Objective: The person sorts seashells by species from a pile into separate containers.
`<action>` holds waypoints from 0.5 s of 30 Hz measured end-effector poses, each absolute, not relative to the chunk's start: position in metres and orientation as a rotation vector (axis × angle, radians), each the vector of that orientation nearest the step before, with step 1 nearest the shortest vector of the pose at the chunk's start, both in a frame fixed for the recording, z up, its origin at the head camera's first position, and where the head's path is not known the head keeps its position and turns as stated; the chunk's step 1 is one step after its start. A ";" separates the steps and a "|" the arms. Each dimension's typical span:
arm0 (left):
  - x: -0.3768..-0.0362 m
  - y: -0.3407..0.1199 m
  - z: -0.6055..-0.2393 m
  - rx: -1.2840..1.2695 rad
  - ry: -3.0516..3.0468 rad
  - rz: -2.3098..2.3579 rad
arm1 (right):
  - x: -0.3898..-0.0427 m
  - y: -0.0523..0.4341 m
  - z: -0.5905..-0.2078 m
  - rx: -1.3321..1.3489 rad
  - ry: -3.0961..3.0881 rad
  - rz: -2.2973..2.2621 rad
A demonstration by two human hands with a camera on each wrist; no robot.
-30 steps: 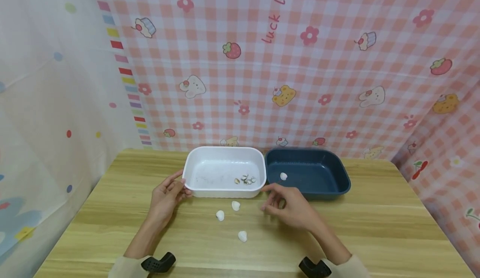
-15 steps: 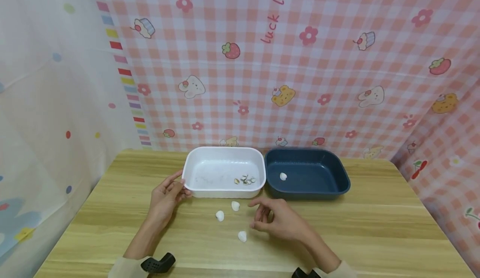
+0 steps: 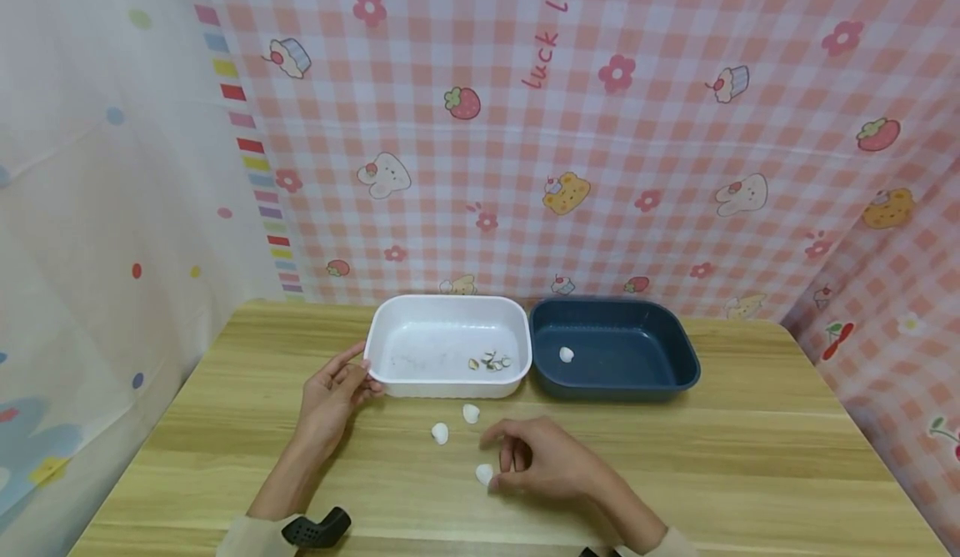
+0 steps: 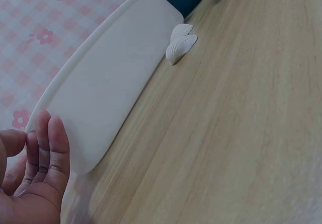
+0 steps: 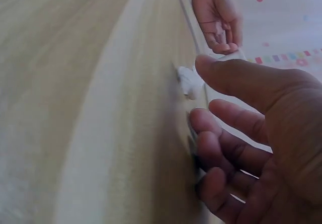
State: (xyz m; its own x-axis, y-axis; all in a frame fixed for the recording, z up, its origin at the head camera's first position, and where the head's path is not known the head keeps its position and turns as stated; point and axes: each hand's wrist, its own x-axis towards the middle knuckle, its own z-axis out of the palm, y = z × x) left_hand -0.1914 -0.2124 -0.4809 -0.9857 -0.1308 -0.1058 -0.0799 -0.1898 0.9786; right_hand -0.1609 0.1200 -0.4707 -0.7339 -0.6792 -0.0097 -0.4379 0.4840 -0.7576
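I'm curling my right hand (image 3: 543, 467) at the nearest white shell (image 3: 483, 474) on the surface, just left of its fingertips, grip unclear; left hand (image 3: 330, 394) is resting relaxed against the white tray (image 3: 390, 386), farther from that shell.

Count: shells, trays, hands on the wooden table.

Three white shells loose on the table: (image 3: 439, 433), (image 3: 471, 413), (image 3: 484, 474). One white shell (image 3: 567, 354) in the blue tray (image 3: 675, 378). One white tray (image 3: 397, 386), small scraps inside, too small to count. Two hands: left (image 3: 330, 398), right (image 3: 543, 465).

Three shells (image 3: 440, 433) before two side-by-side tubs (image 3: 420, 388) on the table (image 3: 750, 465)
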 end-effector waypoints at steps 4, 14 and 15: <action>-0.192 -0.212 -0.481 0.263 -1.976 -2.392 | -0.160 0.119 -0.477 -0.945 2.465 -1.085; -0.192 -0.212 -0.481 0.259 -1.973 -2.389 | -0.156 0.117 -0.481 -0.877 2.487 -1.131; -0.192 -0.212 -0.481 0.259 -1.972 -2.385 | -0.156 0.116 -0.481 -0.881 2.491 -1.131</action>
